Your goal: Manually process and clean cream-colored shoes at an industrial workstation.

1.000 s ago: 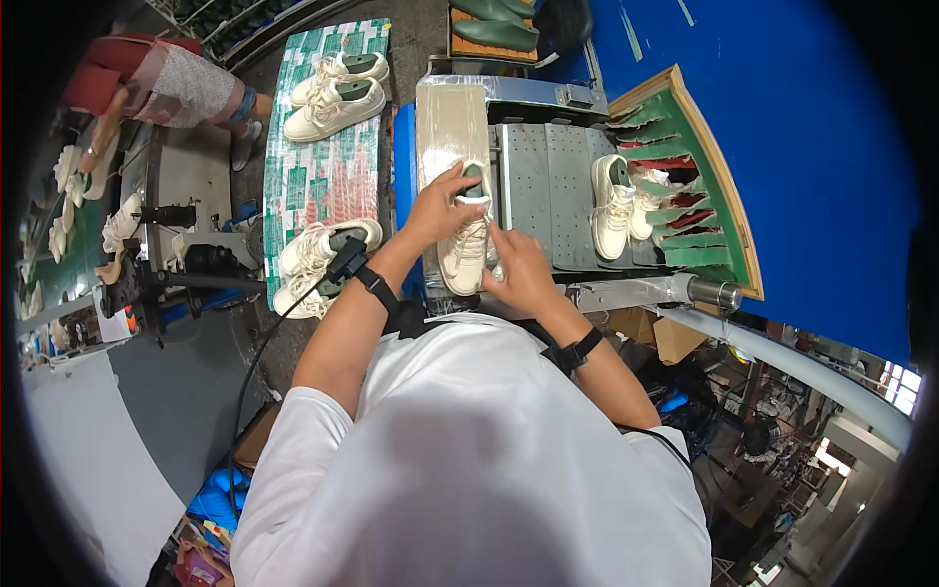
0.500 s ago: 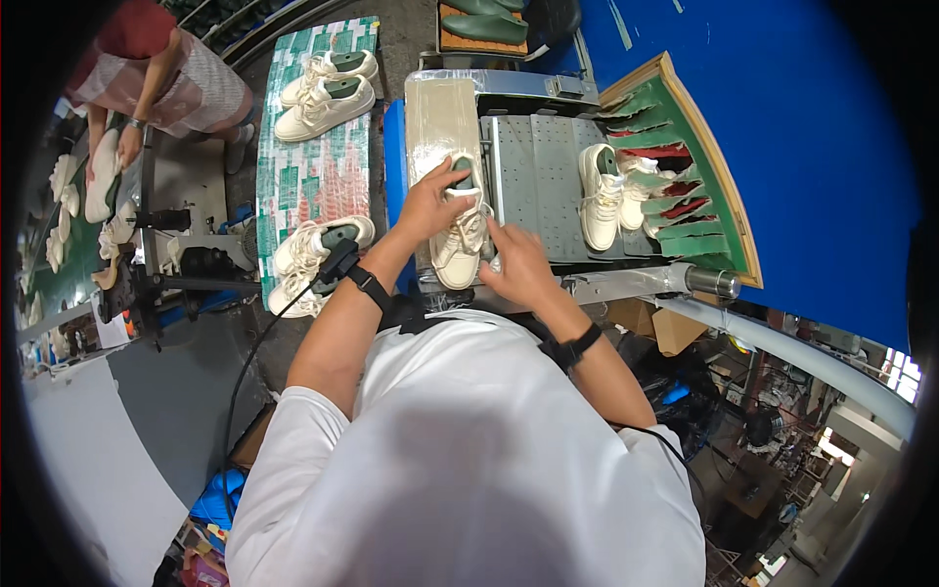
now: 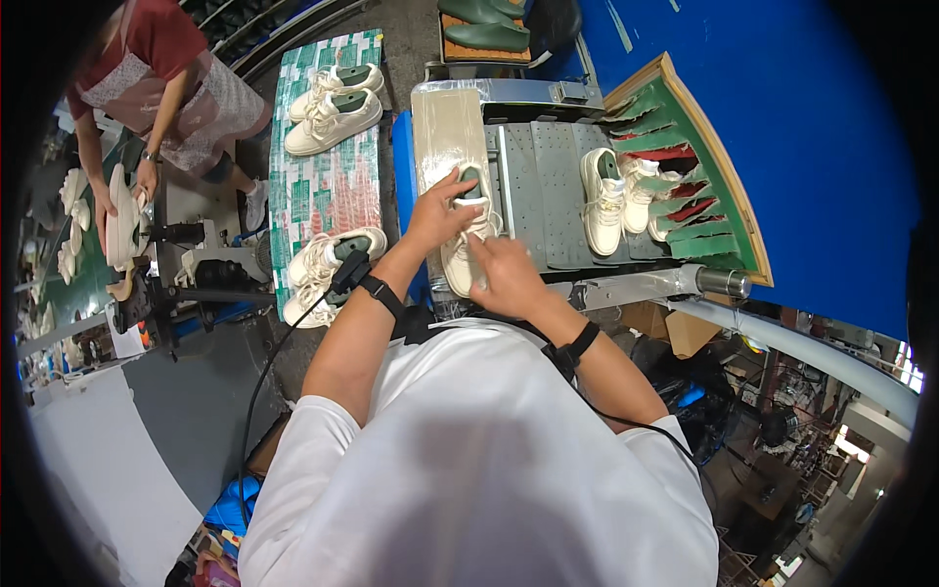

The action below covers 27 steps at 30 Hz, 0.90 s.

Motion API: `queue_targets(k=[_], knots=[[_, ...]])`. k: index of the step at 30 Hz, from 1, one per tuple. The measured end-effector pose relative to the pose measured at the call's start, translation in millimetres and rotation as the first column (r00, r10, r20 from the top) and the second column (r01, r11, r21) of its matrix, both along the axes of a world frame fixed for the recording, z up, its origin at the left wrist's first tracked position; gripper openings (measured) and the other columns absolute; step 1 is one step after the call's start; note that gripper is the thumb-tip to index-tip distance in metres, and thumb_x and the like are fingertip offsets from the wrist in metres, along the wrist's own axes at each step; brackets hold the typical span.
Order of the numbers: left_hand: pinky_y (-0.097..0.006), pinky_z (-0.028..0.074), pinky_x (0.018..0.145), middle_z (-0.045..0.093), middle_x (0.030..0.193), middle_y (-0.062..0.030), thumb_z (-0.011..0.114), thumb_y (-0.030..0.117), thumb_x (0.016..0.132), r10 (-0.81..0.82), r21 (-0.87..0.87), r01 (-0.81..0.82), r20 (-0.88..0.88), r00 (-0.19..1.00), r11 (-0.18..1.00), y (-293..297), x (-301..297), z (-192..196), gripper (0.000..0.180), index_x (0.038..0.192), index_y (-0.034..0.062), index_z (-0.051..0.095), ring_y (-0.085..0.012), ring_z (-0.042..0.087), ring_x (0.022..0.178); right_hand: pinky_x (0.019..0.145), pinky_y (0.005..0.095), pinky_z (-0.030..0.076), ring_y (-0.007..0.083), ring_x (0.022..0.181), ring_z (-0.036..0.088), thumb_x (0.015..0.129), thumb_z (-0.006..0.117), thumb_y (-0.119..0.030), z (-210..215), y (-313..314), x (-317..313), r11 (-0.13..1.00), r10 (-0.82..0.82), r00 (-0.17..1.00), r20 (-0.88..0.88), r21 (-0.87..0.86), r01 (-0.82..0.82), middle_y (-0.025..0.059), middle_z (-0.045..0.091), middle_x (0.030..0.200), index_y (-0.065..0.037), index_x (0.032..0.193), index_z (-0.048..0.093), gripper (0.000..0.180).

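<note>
A cream lace-up sneaker (image 3: 456,272) with a dark green shoe last (image 3: 470,180) in its opening rests, toe toward me, on a plastic-wrapped board (image 3: 446,127). My left hand (image 3: 436,213) is closed around its tongue and collar, with thumb and fingers at the upper end of the lacing. My right hand (image 3: 511,277) lies over the sneaker's right side, its index fingertip on the laces and the other fingers curled. Whatever those fingers hold is hidden beneath them. Loose lace loops show beside the opening.
Right of the board, cream sneakers (image 3: 603,203) stand on a grey slatted conveyor (image 3: 553,186) by a slit green curtain (image 3: 699,235). More sneakers (image 3: 333,122) sit on a taped board (image 3: 328,196) at left. Beyond it, a co-worker (image 3: 161,88) handles a shoe. Green lasts (image 3: 487,37) lie at the back.
My right hand has moved left from the sneaker's side onto its laces. My left hand keeps its hold. More of the sneakers by the curtain shows, and the co-worker's shoe has shifted.
</note>
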<state>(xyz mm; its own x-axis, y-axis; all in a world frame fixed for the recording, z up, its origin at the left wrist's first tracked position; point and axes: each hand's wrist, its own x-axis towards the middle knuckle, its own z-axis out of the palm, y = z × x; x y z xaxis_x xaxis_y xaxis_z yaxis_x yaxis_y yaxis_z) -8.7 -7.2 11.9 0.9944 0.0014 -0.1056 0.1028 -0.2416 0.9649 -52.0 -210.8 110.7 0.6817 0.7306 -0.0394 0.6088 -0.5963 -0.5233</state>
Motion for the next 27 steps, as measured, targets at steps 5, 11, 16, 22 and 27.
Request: queue_targets(k=[5, 11, 16, 22, 27], knots=[[-0.036, 0.054, 0.109, 0.043, 0.166, -0.0235, 0.086, 0.015, 0.087, 0.015, -0.060, -0.017, -0.045, 0.999, 0.998, 7, 1, 20, 0.052, 0.138, 0.0132, 0.073, -0.0312, 0.053, 0.145, 0.094, 0.0420, 0.054, 0.0381, 0.102, 0.068, 0.088, 0.069, -0.020, -8, -7, 7, 0.931, -0.163, 0.795, -0.584, 0.177, 0.321, 0.0216, 0.070, 0.108, 0.007, 0.140, 0.058, 0.060], [-0.035, 0.049, 0.110, 0.050, 0.162, -0.0225, 0.081, 0.012, 0.093, 0.040, -0.155, -0.035, 0.029, 0.999, 0.987, 28, -11, 2, 0.049, 0.142, 0.0120, 0.071, -0.0261, 0.054, 0.142, 0.104, 0.0329, 0.050, 0.0238, 0.118, 0.066, 0.099, 0.063, -0.012, -19, -18, 6, 0.807, -0.287, 0.704, -0.650, 0.231, 0.543, 0.0208, 0.071, 0.129, 0.006, 0.150, 0.055, 0.055], [-0.036, 0.052, 0.106, 0.065, 0.138, -0.0147, 0.074, 0.011, 0.099, 0.209, -0.625, -0.416, -0.379, 0.901, 0.661, 40, -48, -9, 0.086, 0.170, 0.0067, 0.024, -0.0216, 0.065, 0.123, 0.093, 0.0390, 0.056, 0.0327, 0.102, 0.074, 0.090, 0.067, -0.022, -42, -28, 33, 0.824, -0.527, 0.684, -0.505, -0.105, 0.557, 0.0265, 0.074, 0.111, 0.006, 0.150, 0.053, 0.068], [-0.038, 0.057, 0.096, 0.066, 0.131, -0.0112, 0.084, 0.016, 0.092, 0.476, -0.408, -0.635, -0.430, 0.767, 0.655, 3, -55, -26, 0.065, 0.144, 0.0022, 0.048, -0.0216, 0.068, 0.114, 0.101, 0.0466, 0.053, 0.0496, 0.117, 0.065, 0.088, 0.067, -0.032, -38, 19, 14, 0.960, -0.266, 0.847, -0.461, -0.211, 0.186, 0.0354, 0.065, 0.127, 0.000, 0.156, 0.050, 0.077], [-0.038, 0.061, 0.085, 0.072, 0.119, -0.0133, 0.089, 0.008, 0.082, 0.426, -0.487, -0.608, -0.439, 0.791, 0.627, 50, -15, -11, 0.059, 0.130, -0.0014, 0.056, -0.0225, 0.073, 0.100, 0.100, 0.0411, 0.052, 0.0366, 0.111, 0.069, 0.096, 0.061, -0.022, -62, 0, 12, 0.941, -0.177, 0.748, -0.640, 0.114, 0.320, 0.0255, 0.070, 0.123, -0.002, 0.157, 0.050, 0.065]])
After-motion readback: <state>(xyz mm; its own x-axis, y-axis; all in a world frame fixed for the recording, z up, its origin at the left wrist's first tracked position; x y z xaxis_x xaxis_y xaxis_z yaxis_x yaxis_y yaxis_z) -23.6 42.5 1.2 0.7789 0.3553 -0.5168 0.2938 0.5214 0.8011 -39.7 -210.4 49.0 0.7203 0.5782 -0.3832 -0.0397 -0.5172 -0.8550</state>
